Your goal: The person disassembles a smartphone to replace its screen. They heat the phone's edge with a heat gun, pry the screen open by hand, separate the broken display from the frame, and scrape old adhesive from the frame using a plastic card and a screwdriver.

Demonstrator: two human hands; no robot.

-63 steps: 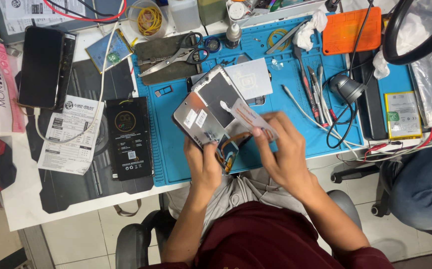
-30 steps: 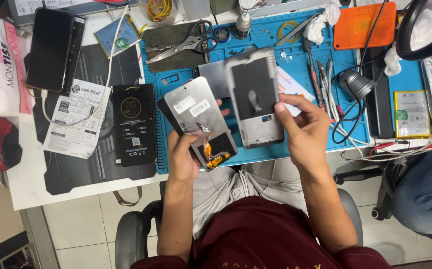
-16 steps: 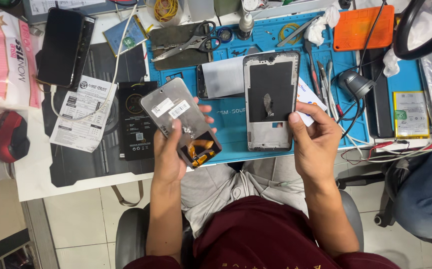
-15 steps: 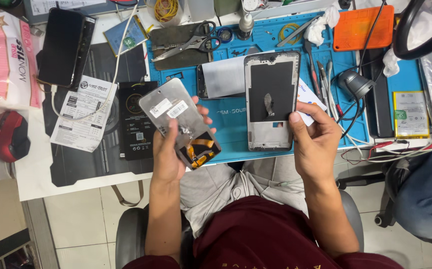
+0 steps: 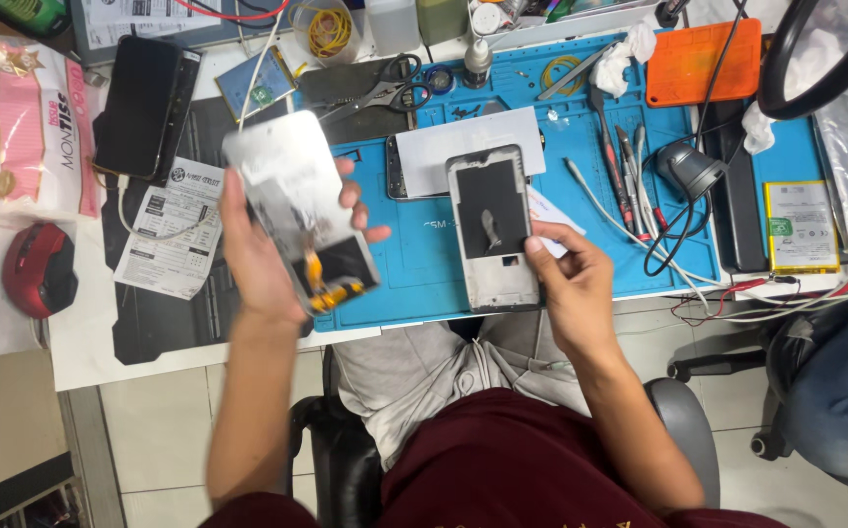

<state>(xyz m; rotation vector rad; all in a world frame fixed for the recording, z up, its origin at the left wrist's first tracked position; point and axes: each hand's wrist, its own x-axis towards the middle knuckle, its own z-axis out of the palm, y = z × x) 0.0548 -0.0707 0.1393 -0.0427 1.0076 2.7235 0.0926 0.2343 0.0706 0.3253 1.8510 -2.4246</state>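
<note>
**Phone taken apart, halves held separately**

Near the front edge of the surface: left hand (image 5: 260, 259) gripping blurred silver screen panel with orange flex cable (image 5: 299, 200); right hand (image 5: 573, 288) clasping grey phone frame (image 5: 490, 227) over blue silicone mat (image 5: 414, 244). Probably mid-disassembly. Next: careful set-down, avoiding flex strain. Farther back, scissors (image 5: 385, 86).

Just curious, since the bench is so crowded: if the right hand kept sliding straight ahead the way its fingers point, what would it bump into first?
Probably the phone frame that the right hand already touches; beyond it, the white paper. Depth is uncertain.
</note>
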